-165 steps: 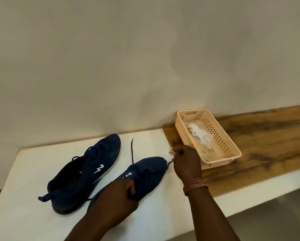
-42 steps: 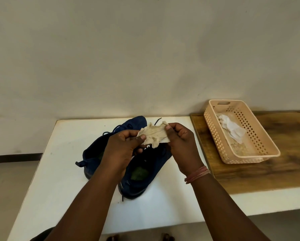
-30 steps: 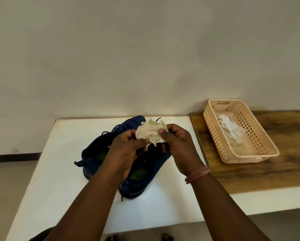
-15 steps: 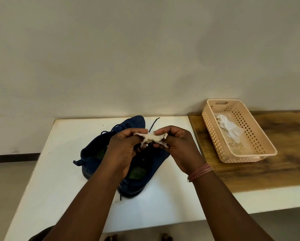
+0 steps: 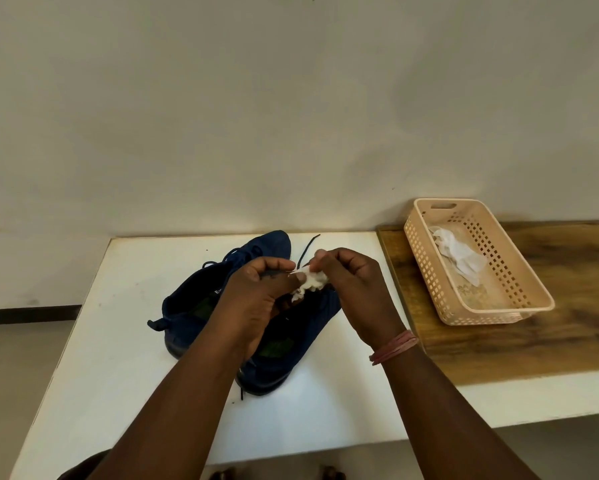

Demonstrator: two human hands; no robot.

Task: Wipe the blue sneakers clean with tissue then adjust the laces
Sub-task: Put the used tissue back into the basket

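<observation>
Two blue sneakers lie side by side on the white table (image 5: 125, 375), toes toward the wall. The left sneaker (image 5: 194, 299) shows its heel tab and open collar; the right sneaker (image 5: 291, 344) is partly hidden under my hands. A dark lace (image 5: 306, 249) trails off near the toes. Above the shoes, my left hand (image 5: 256, 299) and my right hand (image 5: 355, 289) both pinch a small crumpled tissue (image 5: 308, 284) between their fingertips.
A peach plastic basket (image 5: 426, 268) sits on the wooden surface (image 5: 551, 337) to the right, against the wall, with white tissues (image 5: 459, 252) inside. The table's front edge runs just below my forearms. Floor shows at the left.
The tissue has gone from a spread sheet to a tighter crumpled wad between my fingertips. My hands stayed above the shoes; the sneakers and basket kept their places since 1.4 s ago.
</observation>
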